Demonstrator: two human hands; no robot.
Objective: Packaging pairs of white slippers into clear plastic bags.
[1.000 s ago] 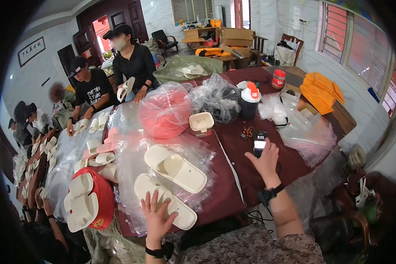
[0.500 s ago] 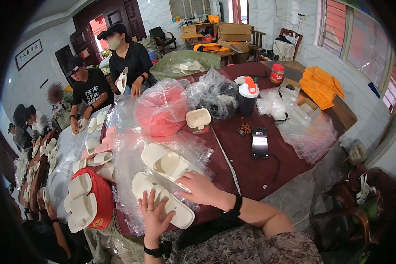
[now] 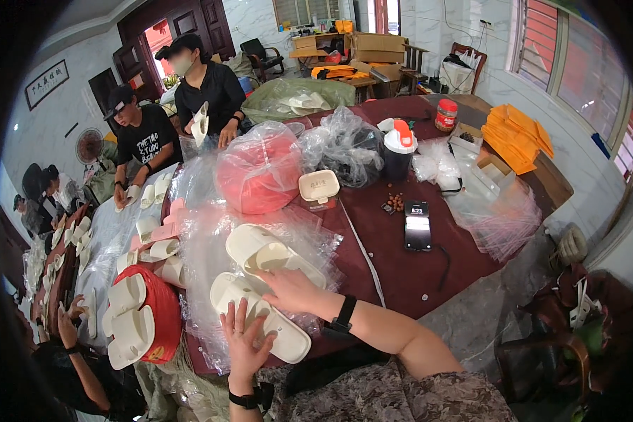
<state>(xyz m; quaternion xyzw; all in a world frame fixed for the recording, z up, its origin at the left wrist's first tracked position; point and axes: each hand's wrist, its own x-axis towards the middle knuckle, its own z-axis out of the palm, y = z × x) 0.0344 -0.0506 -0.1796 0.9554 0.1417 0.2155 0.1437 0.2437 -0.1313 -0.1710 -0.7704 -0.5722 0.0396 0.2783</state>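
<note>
The left hand [image 3: 243, 337] lies flat, fingers spread, on the near cream slipper [image 3: 260, 320], which rests on clear plastic bags [image 3: 211, 246] at the front edge of the dark red surface [image 3: 401, 271]. The right hand [image 3: 292, 290], fingers loosely open, rests between it and a second slipper [image 3: 264, 252] just behind. A phone [image 3: 418, 226] lies well apart to the right.

Two slippers: near slipper [image 3: 260, 316] lower centre under left hand [image 3: 245, 339], far slipper [image 3: 271, 254] just behind, right hand [image 3: 292, 290] between them. Phone [image 3: 418, 226] to the right; basket [image 3: 151, 316] lower left.
</note>
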